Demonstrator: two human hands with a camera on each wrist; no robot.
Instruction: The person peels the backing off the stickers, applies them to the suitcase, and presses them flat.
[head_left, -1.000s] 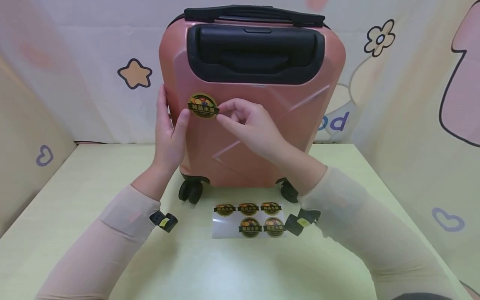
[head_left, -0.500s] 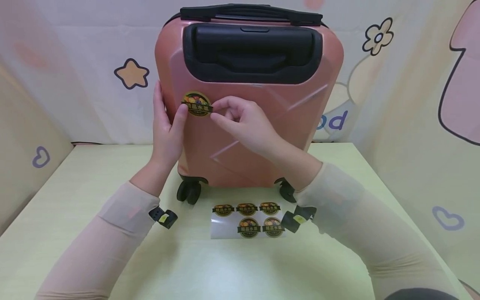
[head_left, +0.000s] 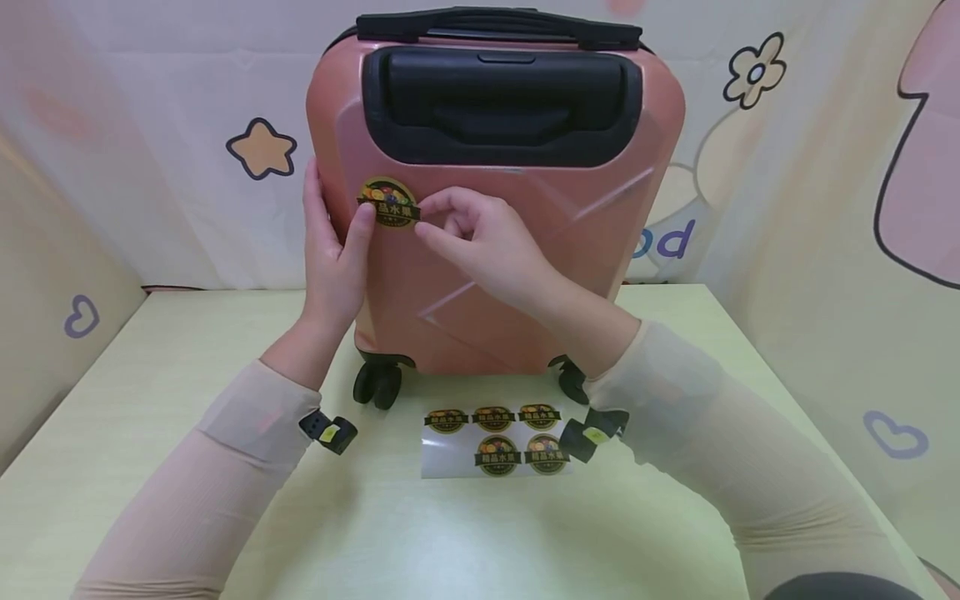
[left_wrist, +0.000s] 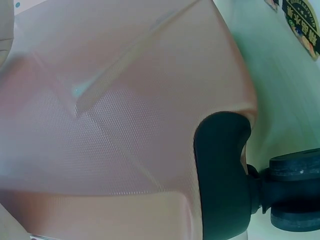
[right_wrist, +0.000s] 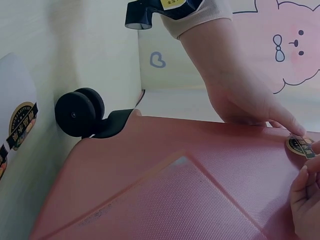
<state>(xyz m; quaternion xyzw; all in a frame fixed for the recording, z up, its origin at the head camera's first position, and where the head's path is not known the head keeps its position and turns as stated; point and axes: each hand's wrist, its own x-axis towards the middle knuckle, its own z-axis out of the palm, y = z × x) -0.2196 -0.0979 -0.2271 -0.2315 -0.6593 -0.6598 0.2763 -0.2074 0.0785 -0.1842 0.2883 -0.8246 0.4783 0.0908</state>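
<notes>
A round black-and-gold sticker (head_left: 392, 198) with fruit pictures and a dark banner lies against the upper left of the pink suitcase (head_left: 480, 308). My right hand (head_left: 487, 242) pinches the right end of its banner between thumb and index finger. With fairly straight fingers along the suitcase's left side, my left hand (head_left: 333, 250) rests its thumb tip on the sticker's left end. From the side, the right wrist view has the left hand (right_wrist: 245, 95) above the sticker (right_wrist: 300, 146). In the left wrist view, mainly the suitcase shell (left_wrist: 130, 115) shows; the sticker is out of sight.
A white sticker sheet (head_left: 447, 457) with several matching stickers lies on the pale table (head_left: 465, 542) before the suitcase. Black wheels (head_left: 378, 382) hold the suitcase up; its black handle (head_left: 502, 100) is at the top. A patterned cloth (head_left: 180, 167) hangs behind.
The sticker and the right hand have shifted slightly left and up on the suitcase. The left thumb now overlaps the sticker's left end. The whole head view has also drifted a little.
</notes>
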